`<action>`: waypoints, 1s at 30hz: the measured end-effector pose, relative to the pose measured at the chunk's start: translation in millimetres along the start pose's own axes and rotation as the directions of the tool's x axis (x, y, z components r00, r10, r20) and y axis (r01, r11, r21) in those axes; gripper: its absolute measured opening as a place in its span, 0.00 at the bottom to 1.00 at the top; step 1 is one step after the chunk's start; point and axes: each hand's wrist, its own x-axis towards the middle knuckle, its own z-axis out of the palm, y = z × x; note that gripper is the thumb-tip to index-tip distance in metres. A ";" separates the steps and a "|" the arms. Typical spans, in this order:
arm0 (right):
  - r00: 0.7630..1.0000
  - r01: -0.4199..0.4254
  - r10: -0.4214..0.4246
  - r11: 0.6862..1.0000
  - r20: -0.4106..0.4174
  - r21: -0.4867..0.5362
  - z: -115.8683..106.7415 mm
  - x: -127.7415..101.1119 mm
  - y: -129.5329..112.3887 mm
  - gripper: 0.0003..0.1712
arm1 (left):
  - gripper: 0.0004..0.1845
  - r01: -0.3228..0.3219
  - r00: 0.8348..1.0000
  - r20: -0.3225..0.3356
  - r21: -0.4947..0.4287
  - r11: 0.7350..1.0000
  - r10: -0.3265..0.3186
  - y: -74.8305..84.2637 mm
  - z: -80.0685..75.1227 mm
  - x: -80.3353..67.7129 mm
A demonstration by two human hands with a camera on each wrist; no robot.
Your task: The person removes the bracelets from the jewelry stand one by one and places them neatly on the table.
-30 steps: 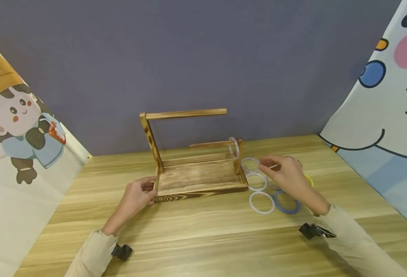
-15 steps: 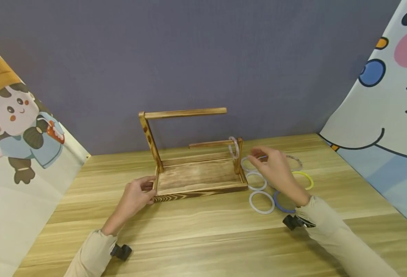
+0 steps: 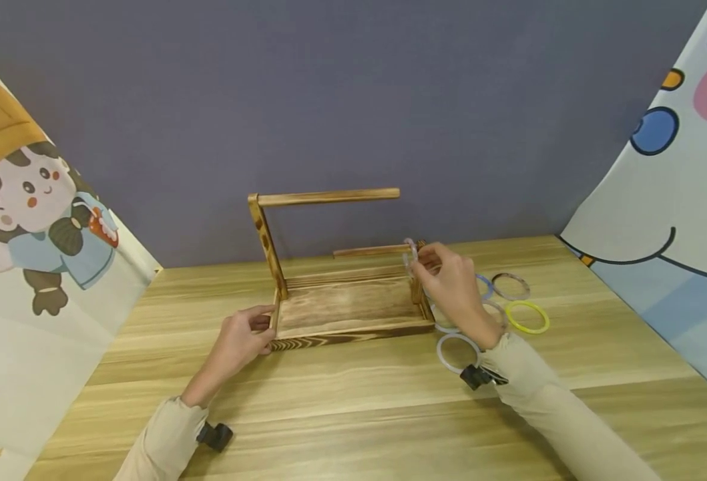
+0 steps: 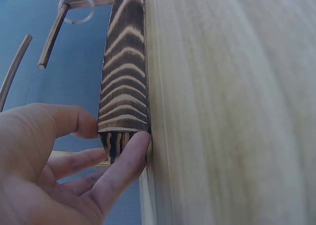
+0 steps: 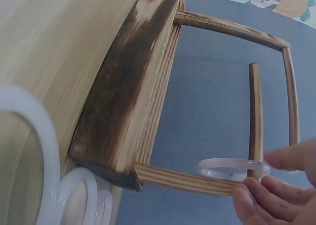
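Observation:
A burnt-wood rack (image 3: 341,310) stands on the table, with a tall post and upper bar (image 3: 326,197) at its left and a short post and lower bar (image 3: 368,252) at its right. My left hand (image 3: 257,327) grips the base's front left corner (image 4: 123,62), thumb and fingers (image 4: 114,136) pinching the end. My right hand (image 3: 423,259) is at the top of the short post, and its fingertips (image 5: 261,178) pinch a clear ring (image 5: 227,166) that sits around the lower bar. That ring (image 4: 76,10) also shows in the left wrist view.
Loose rings lie right of the rack: white (image 3: 455,353), blue (image 3: 483,286), brown (image 3: 511,286), yellow (image 3: 527,317). White rings (image 5: 29,126) lie against the base's corner. Printed cloth panels flank the wooden table (image 3: 353,401); a grey wall (image 3: 353,100) stands behind.
My right hand has moved left and up from over the loose rings to the short post and the clear ring. The left hand and the rack have stayed put.

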 end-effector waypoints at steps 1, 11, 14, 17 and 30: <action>1.000 -0.004 0.004 1.000 -0.010 0.001 1.2 0.1 -0.2 0.11 | 0.27 0.000 1.000 0.001 -0.001 1.000 0.000 0.3 0.4 0.0; 0.999 -0.021 0.021 1.000 -0.027 -0.002 9.9 1.7 0.0 0.11 | 0.27 -0.007 1.000 0.000 0.011 1.000 0.007 -0.6 0.3 1.6; 0.999 -0.021 0.021 1.000 -0.027 -0.003 11.7 2.4 -1.1 0.10 | 0.28 -0.002 1.000 -0.002 0.015 1.000 0.002 -1.2 0.2 1.8; 0.999 -0.029 0.029 1.000 -0.023 -0.002 13.7 3.4 -1.4 0.09 | 0.28 0.002 1.000 -0.002 0.017 1.000 -0.002 -1.5 0.4 1.4; 1.000 -0.031 0.031 0.999 0.006 -0.024 20.7 3.0 -7.7 0.08 | 0.28 0.006 1.000 -0.008 0.013 1.000 -0.006 -0.2 -0.2 1.7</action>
